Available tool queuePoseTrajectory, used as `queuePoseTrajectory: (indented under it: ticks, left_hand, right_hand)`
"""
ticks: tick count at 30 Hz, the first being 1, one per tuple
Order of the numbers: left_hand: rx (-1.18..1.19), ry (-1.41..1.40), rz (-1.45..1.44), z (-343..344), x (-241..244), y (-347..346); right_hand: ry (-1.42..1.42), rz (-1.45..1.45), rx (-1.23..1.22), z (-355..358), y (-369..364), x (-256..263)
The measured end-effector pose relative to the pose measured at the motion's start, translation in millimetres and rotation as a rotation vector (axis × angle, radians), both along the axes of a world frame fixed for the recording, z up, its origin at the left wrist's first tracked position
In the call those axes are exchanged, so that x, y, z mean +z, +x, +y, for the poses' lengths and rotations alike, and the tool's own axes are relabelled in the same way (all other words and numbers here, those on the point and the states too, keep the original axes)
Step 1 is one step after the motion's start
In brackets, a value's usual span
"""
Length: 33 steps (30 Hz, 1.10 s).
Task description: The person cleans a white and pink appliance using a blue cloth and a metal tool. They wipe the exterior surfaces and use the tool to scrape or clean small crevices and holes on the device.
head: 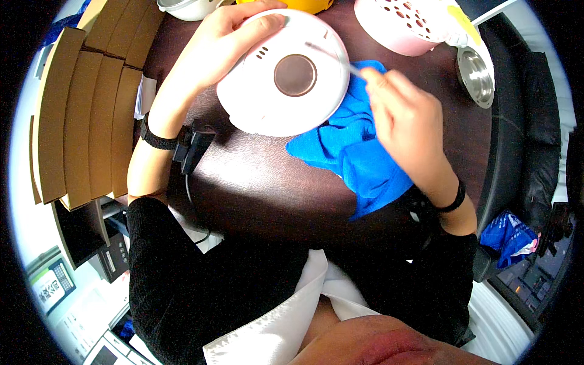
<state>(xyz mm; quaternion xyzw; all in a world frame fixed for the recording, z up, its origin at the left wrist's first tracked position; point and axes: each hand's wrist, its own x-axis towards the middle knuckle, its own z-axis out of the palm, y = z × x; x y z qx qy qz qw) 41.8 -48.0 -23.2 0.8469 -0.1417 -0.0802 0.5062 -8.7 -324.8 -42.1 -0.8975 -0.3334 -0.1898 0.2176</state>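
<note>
My left hand (214,50) grips the upper left edge of a round white appliance part (255,105), its thumb lying on the surface. This part has a dark round disc (295,75) at its centre and a few small slots. My right hand (406,118), blurred, holds a thin stick-like tool (337,59) whose far end is over the right side of the white part; its exact kind cannot be told. A crumpled blue cloth (360,150) lies on the brown table (255,173), partly beneath the white part and my right hand.
Stacked cardboard boxes (77,123) stand at the left. A pink-and-white perforated container (397,27), a shiny metal dish (477,75), a yellow object (310,5) and a pale bowl-like vessel (189,9) are along the far side. A black seat (506,150) adjoins the table's right side.
</note>
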Motion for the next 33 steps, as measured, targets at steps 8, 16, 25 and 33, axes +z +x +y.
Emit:
queuePoseTrajectory:
  ticks: [8,16,25,33]
  left_hand:
    - [-0.015,-0.030,-0.008,1.3,-1.2,1.4]
    - [0.032,-0.131,0.071,-8.0,4.5,-6.5]
    - [0.013,-0.073,0.029,-2.5,0.8,-2.1]
    - [-0.002,-0.061,0.001,-4.5,2.2,-2.2]
  right_hand:
    - [0.048,0.085,0.012,-1.0,1.0,0.7]
    - [0.046,0.064,-0.024,-0.8,4.7,0.5]
    - [0.059,0.116,-0.015,-2.4,4.0,2.7]
    - [0.018,0.120,0.028,-0.5,-4.3,5.1]
